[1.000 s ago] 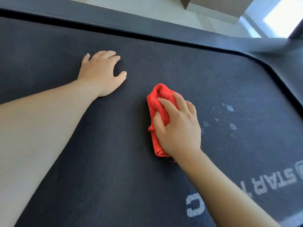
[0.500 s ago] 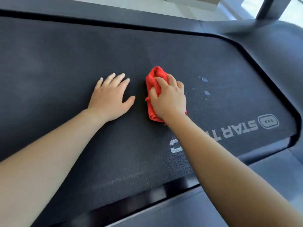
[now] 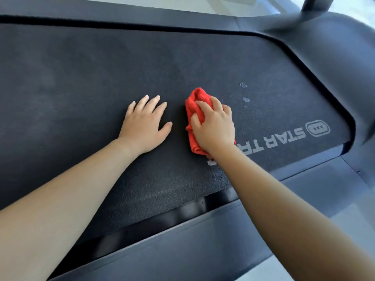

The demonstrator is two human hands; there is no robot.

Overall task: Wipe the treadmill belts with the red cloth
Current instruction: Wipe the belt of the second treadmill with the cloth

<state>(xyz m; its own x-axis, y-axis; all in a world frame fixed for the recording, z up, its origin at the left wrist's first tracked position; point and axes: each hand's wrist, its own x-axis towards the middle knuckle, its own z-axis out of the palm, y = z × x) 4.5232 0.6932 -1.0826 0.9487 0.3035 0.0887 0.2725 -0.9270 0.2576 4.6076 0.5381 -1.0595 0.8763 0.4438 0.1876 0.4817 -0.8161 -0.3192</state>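
One red cloth (image 3: 197,101) bunched under the grasping right grip (image 3: 215,126); left grip (image 3: 145,126) flat, released.

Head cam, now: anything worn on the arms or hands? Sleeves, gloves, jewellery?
Nothing worn in view. Left hand and right hand: no gloves, rings or watch visible. Left forearm and right forearm are bare to the frame edge, no sleeves. Left fingernails look short.

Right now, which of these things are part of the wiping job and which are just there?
Part of the job:
red cloth, gripped by the right hand
treadmill belt, with pale spots near the cloth
left hand, flat on the belt

Just there:
printed logo on the belt
side rail nearest the camera
upright post at the far corner
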